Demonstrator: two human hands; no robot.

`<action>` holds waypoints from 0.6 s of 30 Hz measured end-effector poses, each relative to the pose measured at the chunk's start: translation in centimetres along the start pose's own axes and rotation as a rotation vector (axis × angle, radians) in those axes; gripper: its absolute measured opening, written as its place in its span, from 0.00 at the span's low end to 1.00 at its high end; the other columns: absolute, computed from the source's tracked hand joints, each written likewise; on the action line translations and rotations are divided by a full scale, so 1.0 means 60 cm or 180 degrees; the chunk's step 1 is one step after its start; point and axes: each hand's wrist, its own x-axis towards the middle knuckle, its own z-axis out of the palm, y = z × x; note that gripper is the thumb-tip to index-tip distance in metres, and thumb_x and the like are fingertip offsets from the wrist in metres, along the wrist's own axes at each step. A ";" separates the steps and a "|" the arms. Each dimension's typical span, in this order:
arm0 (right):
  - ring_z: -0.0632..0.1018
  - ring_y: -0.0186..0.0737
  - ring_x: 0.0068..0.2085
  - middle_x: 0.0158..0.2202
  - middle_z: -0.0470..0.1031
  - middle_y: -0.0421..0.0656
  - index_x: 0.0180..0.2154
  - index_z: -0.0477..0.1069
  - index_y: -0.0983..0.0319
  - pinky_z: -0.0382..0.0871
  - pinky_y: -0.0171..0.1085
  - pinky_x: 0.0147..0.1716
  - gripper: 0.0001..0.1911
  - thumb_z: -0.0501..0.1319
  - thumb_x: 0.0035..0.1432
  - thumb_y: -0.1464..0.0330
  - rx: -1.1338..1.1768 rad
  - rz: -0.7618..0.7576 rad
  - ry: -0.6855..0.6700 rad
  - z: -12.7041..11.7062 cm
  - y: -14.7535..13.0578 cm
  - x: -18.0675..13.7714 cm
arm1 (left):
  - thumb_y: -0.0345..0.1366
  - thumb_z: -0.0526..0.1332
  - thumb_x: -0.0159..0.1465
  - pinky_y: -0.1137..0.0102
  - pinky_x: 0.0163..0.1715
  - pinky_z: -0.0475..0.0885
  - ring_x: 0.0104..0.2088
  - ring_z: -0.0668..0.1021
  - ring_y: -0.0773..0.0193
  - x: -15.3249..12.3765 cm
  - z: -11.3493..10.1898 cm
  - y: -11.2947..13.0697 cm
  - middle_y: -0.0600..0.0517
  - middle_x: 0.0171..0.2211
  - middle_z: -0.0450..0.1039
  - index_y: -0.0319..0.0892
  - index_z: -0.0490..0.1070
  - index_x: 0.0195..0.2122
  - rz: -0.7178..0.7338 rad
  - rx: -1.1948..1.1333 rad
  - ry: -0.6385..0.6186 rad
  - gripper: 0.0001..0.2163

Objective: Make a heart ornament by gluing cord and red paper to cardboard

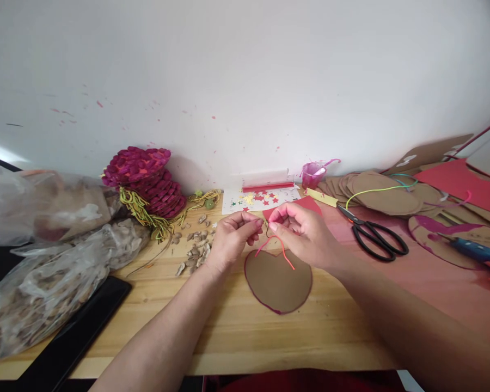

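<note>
Both my hands meet above a heart-shaped piece of brown cardboard [278, 283] with a dark purple edge. The fingertips of my left hand [237, 234] are pinched together at one side of a small, thin yellow-green thread [266, 224]. Opposite them, my right hand [298, 228] pinches at the same spot; the fingers partly hide what lies between them. A bright orange-pink cord [285, 251] curves just below my fingertips, over the top of the heart. Whether it is attached to the cardboard, I cannot tell.
Black-handled scissors [375, 234], a blue glue gun [473, 251] and stacked cardboard pieces [378, 193] are at right. Behind my hands lie paper stars [265, 197] and a pink cup [311, 175]. Shells [198, 250], a purple shell-covered object [147, 179] and plastic bags [65, 272] stand left.
</note>
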 end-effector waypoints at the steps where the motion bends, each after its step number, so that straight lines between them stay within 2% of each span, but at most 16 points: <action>1: 0.73 0.34 0.31 0.33 0.73 0.39 0.37 0.70 0.60 0.67 0.34 0.28 0.03 0.62 0.61 0.67 -0.0057 -0.0056 0.0034 0.002 -0.001 -0.001 | 0.36 0.71 0.53 0.77 0.19 0.63 0.18 0.70 0.74 0.000 0.000 0.000 0.55 0.20 0.73 0.38 0.75 0.27 0.0018 0.0000 0.0020 0.08; 8: 0.76 0.37 0.33 0.33 0.77 0.42 0.33 0.72 0.61 0.69 0.36 0.32 0.05 0.63 0.58 0.66 -0.0027 0.0008 0.0590 -0.012 -0.005 0.012 | 0.37 0.71 0.54 0.77 0.21 0.64 0.20 0.71 0.73 0.001 -0.003 -0.004 0.54 0.22 0.74 0.39 0.75 0.28 0.0032 -0.0057 0.0053 0.09; 11: 0.76 0.39 0.33 0.32 0.78 0.42 0.34 0.75 0.61 0.69 0.38 0.33 0.08 0.64 0.58 0.63 -0.0132 0.0370 0.0210 -0.017 0.006 0.016 | 0.37 0.71 0.54 0.77 0.21 0.65 0.20 0.71 0.73 0.001 -0.002 -0.006 0.54 0.22 0.75 0.39 0.75 0.28 0.0043 -0.0054 0.0049 0.08; 14: 0.78 0.40 0.35 0.34 0.80 0.43 0.36 0.77 0.61 0.70 0.39 0.35 0.10 0.64 0.57 0.61 0.0073 0.0616 -0.0245 -0.011 0.017 0.015 | 0.37 0.71 0.54 0.77 0.21 0.65 0.20 0.71 0.73 0.000 0.000 -0.006 0.54 0.22 0.74 0.39 0.75 0.28 0.0059 -0.0063 0.0030 0.08; 18: 0.77 0.38 0.32 0.30 0.78 0.42 0.33 0.76 0.62 0.69 0.37 0.32 0.10 0.65 0.55 0.61 0.0426 0.0732 -0.0201 -0.008 0.020 0.015 | 0.36 0.71 0.53 0.77 0.20 0.65 0.20 0.71 0.73 -0.002 0.004 -0.002 0.54 0.22 0.74 0.39 0.74 0.27 0.0041 -0.0122 0.0004 0.08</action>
